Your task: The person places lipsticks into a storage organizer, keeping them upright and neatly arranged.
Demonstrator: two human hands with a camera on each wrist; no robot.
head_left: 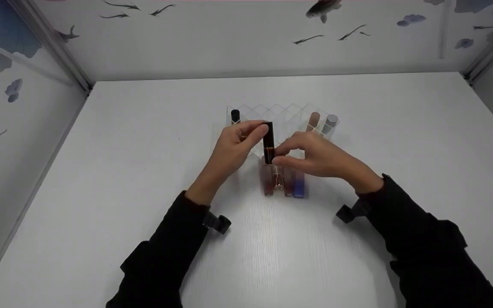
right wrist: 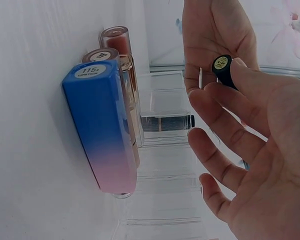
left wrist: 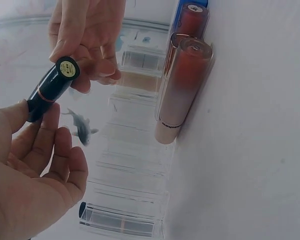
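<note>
A black lipstick tube (head_left: 268, 139) with a thin gold band stands upright between the two hands. My left hand (head_left: 239, 140) pinches its upper end between thumb and fingers. Lower down, my right hand (head_left: 319, 156) holds the base with thumb and forefinger. A round yellow label marks the tube's end in the left wrist view. Just below the hands lie several lip colours in a row on the table: a clear-and-red lip gloss tube (left wrist: 187, 75) and a blue-to-pink lipstick (right wrist: 97, 120) with a "115" label among them.
Behind the hands is a clear acrylic organizer (head_left: 276, 112) with diamond-shaped edges. It holds a black-capped tube (head_left: 235, 115) at the left, and a tan tube (head_left: 313, 119) and a silver-grey tube (head_left: 331, 122) at the right. Printed panels (head_left: 246, 47) enclose the white table (head_left: 144, 162).
</note>
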